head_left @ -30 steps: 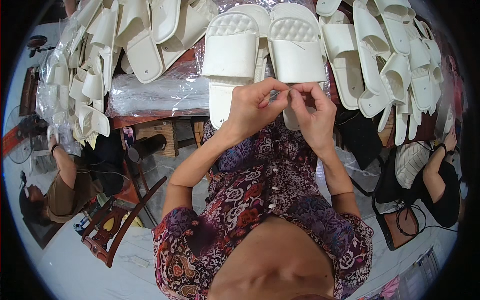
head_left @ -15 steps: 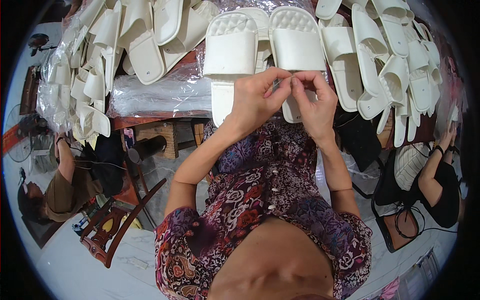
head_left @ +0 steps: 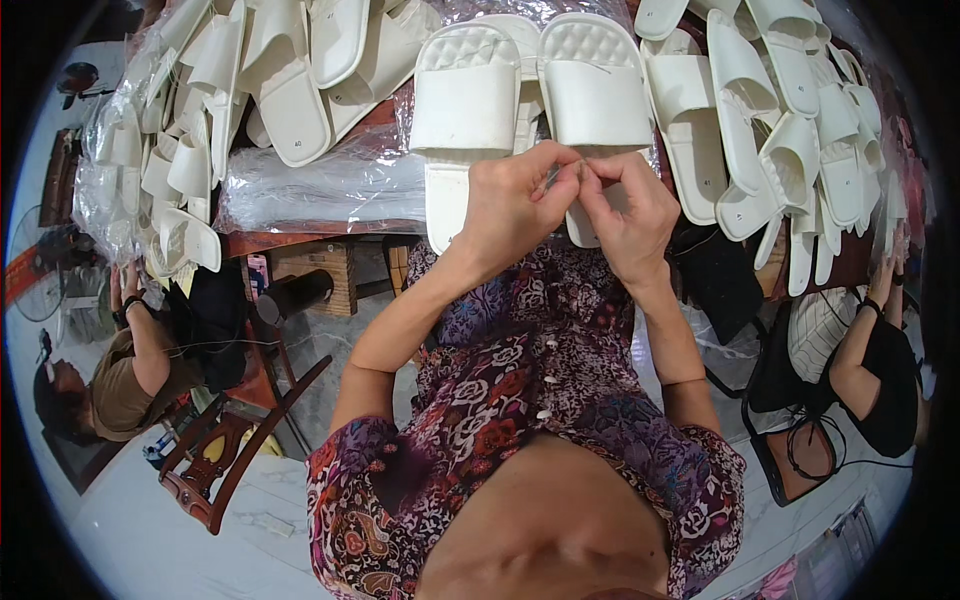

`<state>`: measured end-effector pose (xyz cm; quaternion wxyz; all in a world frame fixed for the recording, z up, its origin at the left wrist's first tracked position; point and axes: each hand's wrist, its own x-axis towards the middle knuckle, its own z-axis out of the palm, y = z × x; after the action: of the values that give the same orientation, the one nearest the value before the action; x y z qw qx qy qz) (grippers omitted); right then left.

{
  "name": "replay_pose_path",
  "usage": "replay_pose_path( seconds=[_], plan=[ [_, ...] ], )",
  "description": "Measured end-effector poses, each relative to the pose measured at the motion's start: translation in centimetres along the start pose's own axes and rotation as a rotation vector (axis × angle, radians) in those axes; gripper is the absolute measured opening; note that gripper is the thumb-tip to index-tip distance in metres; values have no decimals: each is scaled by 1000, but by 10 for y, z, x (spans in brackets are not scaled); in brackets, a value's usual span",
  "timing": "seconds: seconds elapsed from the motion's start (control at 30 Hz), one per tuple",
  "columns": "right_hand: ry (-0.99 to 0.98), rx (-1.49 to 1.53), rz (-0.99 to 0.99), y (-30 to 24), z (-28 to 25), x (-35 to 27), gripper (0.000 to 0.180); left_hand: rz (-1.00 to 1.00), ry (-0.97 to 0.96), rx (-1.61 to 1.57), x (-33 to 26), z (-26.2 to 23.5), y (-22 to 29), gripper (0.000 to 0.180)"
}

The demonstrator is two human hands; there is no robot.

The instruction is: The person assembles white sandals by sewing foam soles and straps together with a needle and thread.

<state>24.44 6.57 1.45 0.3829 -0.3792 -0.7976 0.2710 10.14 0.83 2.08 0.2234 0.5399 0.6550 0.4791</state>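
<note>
Two white slide slippers lie side by side before me, the left slipper (head_left: pixel 464 112) and the right slipper (head_left: pixel 598 108), with quilted footbeds showing above their straps. Over their near ends, my left hand (head_left: pixel 512 205) and my right hand (head_left: pixel 638 212) meet with fingertips pinched together. Whatever sits between the fingertips is too small to make out. A thin dark strand shows at the upper edge of the right slipper's strap. Part of another white slipper (head_left: pixel 527 40) shows behind, between the two. My hands cover much of the pair's near ends.
Many white slippers pile up at the left (head_left: pixel 290 110) and right (head_left: pixel 745 110). A clear plastic bundle (head_left: pixel 320 190) lies left of my hands on the table edge. Co-workers (head_left: pixel 130 385) (head_left: pixel 875 360) sit at both sides. A wooden chair (head_left: pixel 235 440) stands at lower left.
My pinched hands have come slightly nearer to me, still together. The left slipper has shifted a little nearer and rightward. The left co-worker's arm has moved.
</note>
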Motion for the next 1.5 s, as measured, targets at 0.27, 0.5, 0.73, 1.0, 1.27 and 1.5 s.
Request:
replay_pose_path(
  seconds=[0.27, 0.5, 0.73, 1.0, 1.27, 1.5],
  plan=[
    [-19, -71, -112, 3, -1, 1, 12, -78, -23, -58, 0, -1, 1, 9],
    [-212, 506, 417, 4, -8, -1, 10, -5, 30, -21, -4, 2, -2, 11],
    [-300, 743, 509, 9, -12, 1, 10, 181, 18, -11, 0, 0, -7, 16],
    [-416, 944, 706, 16, -18, 7, 12, 289, -29, -1, 3, -2, -12, 17],
    [-227, 482, 393, 6, -2, -1, 10, -31, -103, -115, -1, -2, -3, 6],
    [-110, 236, 137, 4, 2, 0, 8, -130, -141, -139, 4, -7, 4, 6]
  ],
)
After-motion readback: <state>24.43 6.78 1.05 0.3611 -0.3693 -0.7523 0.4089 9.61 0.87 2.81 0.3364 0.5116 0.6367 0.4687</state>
